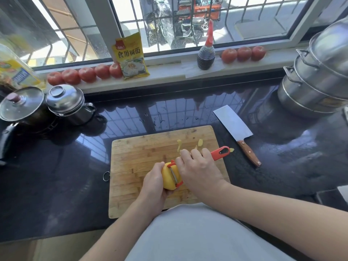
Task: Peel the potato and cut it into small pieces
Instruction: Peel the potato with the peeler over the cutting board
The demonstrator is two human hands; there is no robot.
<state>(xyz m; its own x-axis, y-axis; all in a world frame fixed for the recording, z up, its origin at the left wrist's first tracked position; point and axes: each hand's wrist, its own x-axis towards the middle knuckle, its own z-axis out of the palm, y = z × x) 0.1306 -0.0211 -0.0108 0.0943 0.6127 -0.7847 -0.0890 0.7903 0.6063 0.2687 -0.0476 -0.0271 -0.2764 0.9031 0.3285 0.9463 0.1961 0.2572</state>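
Left grip (pixel 153 182) around potato (pixel 169 177)

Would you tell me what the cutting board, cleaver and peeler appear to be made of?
Cutting board: likely bamboo, pale glued strips, matte. Cleaver: shiny steel blade, brown riveted handle, probably wood. Peeler: red, smooth handle, seemingly plastic, with a thin metal blade.

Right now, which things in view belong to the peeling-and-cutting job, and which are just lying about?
In use: yellow peeled potato, red-handled peeler, bamboo cutting board, wooden-handled cleaver.
Lying about: red tomatoes, yellow powder packet, stacked steel steamer, lidded steel pots.
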